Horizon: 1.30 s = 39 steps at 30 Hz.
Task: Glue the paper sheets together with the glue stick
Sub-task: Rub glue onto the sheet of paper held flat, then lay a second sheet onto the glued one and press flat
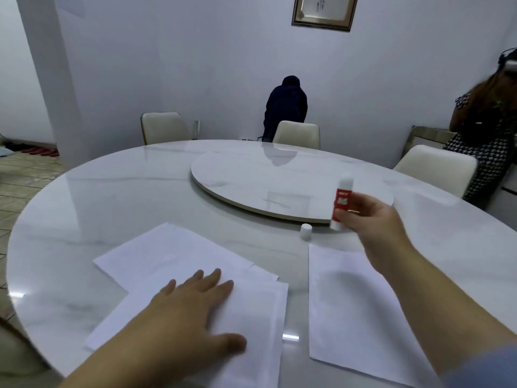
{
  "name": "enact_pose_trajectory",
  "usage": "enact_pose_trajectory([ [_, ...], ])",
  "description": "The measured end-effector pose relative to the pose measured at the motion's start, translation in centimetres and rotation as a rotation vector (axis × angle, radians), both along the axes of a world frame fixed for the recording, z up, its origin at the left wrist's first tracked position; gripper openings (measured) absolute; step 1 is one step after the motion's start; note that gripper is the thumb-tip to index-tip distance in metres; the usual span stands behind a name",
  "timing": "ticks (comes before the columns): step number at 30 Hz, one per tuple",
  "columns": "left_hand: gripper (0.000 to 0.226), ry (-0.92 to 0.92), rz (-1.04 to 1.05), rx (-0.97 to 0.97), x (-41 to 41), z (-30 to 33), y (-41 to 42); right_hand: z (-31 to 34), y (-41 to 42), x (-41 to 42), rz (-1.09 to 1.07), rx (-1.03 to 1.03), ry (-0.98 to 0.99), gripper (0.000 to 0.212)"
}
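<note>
My left hand [193, 309] lies flat on the paper sheets [173, 264] at the bottom left. Another sheet [358, 303] waits at the bottom right. Higher up, my right hand [375, 222] holds the glue stick [342, 201]; its cap [305, 231] stands nearby. Next, I think, I rub glue on paper.

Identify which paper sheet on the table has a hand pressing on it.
The near-left sheet, overlapping an angled one: the left hand lies flat on it. The right sheet lies apart, untouched.
</note>
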<state>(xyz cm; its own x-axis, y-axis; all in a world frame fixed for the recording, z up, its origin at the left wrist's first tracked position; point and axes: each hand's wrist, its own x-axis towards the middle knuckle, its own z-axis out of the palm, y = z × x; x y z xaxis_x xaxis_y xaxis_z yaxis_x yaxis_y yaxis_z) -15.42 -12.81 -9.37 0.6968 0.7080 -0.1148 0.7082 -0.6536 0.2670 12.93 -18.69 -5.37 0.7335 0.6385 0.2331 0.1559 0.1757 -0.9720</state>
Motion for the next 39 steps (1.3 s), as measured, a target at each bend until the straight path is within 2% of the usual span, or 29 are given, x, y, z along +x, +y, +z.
enact_pose_trajectory([
  [4, 0.093, 0.069, 0.144, 0.107, 2.2, -0.8, -1.6, -2.3, 3.8, 1.3, -0.208, -0.352, -0.285, 0.024],
  [9, 0.095, 0.125, 0.211, 0.113, 3.8, -1.0, -2.3, -3.7, 5.1, 2.0, -0.226, -0.449, -0.298, 0.023],
  [11, 0.095, 0.111, 0.207, 0.111, 4.1, -1.0, -2.2, -3.2, 4.6, 2.1, -0.213, -0.477, -0.281, 0.036],
  [13, 0.093, 0.102, 0.196, 0.103, 4.1, -1.0, -1.9, -2.1, 3.2, 2.4, -0.182, -0.569, -0.294, 0.068],
  [15, 0.09, 0.095, 0.18, 0.109, 4.0, -1.0, -1.6, -0.4, 0.4, 2.4, -0.01, -0.813, -0.444, 0.081],
  [17, 0.085, 0.08, 0.155, 0.133, 3.9, -1.2, -1.5, 0.7, -2.6, 1.6, 0.168, -1.177, -0.661, 0.088],
  [19, 0.082, 0.061, 0.129, 0.142, 3.9, -1.3, -1.6, 0.3, -4.7, 1.2, 0.174, -1.319, -0.767, 0.09],
  [22, 0.08, 0.043, 0.126, 0.146, 4.0, -1.4, -1.6, -0.7, -6.3, 0.4, 0.071, -1.185, -0.795, 0.082],
  [26, 0.08, 0.024, 0.124, 0.145, 4.2, -1.3, -1.8, -0.3, -7.2, -0.5, -0.1, -1.163, -0.99, 0.067],
  [29, 0.078, -0.024, 0.128, 0.123, 4.5, -1.2, -1.5, 1.1, -7.8, 0.3, -0.115, -1.082, -0.907, 0.035],
  [30, 0.075, -0.054, 0.134, 0.123, 4.5, -1.1, -1.5, 1.6, -8.0, 0.7, -0.1, -1.049, -0.858, 0.031],
  [34, 0.067, -0.175, 0.157, 0.087, 4.3, -0.5, -1.8, 2.0, -8.4, 1.2, -0.052, -0.968, -0.764, 0.035],
  [39, 0.067, -0.158, 0.132, 0.065, 3.9, -0.5, -2.6, -1.9, -8.6, 0.9, -0.102, -0.963, -0.796, 0.063],
])
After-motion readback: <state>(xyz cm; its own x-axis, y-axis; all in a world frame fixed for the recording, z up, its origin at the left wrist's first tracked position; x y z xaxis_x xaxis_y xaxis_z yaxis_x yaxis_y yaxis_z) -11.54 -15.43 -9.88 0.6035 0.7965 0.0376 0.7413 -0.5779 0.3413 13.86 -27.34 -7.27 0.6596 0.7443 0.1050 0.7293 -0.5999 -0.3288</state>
